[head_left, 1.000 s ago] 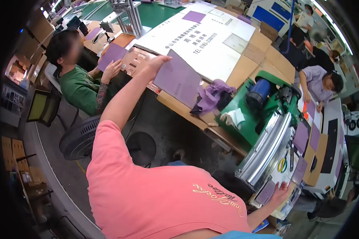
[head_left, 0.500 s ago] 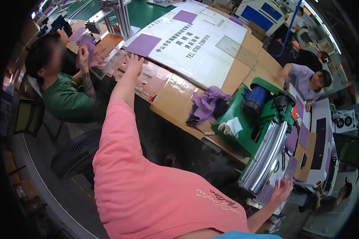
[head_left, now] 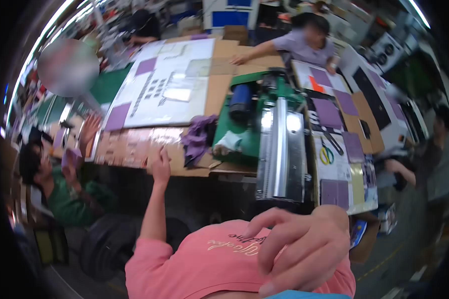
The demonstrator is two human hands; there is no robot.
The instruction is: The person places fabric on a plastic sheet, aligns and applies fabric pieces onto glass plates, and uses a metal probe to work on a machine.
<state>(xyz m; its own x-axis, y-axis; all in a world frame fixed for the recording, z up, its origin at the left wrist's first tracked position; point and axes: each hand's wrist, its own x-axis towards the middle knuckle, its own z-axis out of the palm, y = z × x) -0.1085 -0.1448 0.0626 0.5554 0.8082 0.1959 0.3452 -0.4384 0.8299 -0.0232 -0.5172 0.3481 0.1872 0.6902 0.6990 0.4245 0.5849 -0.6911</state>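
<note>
My left hand hovers by the front edge of the cardboard-covered table, fingers partly stretched, nothing visible in it. Close in front of my chest is my right hand, its fingers loosely bent and apart, with nothing seen between them. Beyond my left hand lie a crumpled purple cloth and a white printed board with a purple sheet on its near corner. To the right of the cloth stands a green machine with shiny metal rollers. A white glove or rag rests on its green base.
A side table at right bears purple sheets, scissors with yellow-green handles and a black-handled tool. A co-worker in green sits at left, with raised hands. Another in lilac leans over the far side.
My view has swung right. My left hand has drawn back from the purple sheet on the board. My right hand has come away from a small sheet at the side table, up before my chest.
</note>
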